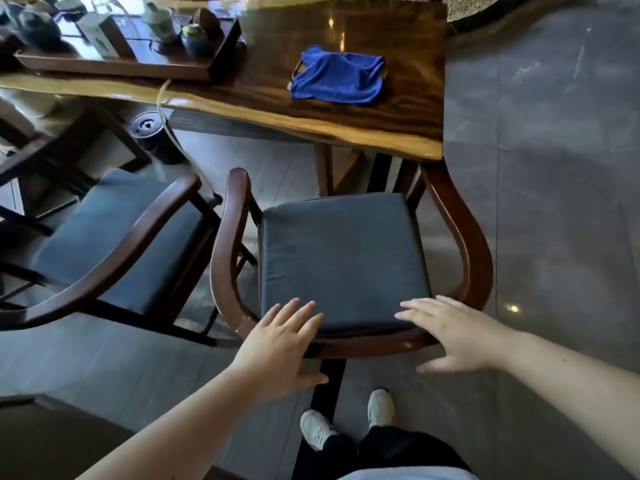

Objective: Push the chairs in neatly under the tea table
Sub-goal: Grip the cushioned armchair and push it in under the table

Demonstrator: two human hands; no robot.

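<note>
- The near chair (pixel 341 258) stands at the right end of the surface (pixel 408 109), its grey cushion almost wholly out in the open. Only its right arm tip reaches under the surface's near right corner, so it is not pushed in yet.
- The left hand (pixel 280 344) is spread flat, fingers over the curved back rail at the cushion's rear left corner; contact looks likely but no grip has closed.
- The right hand (pixel 453 336) is likewise spread, hovering over the rail at the rear right corner.
- A second chair (pixel 114 237) sits to the left, turned at an angle and clear of the surface's near edge; it also waits.
- Judged so, both chairs remain to be done; the push on the first is only being set up.
- A blue cloth (pixel 337 79) lies on the surface near its right end.
</note>
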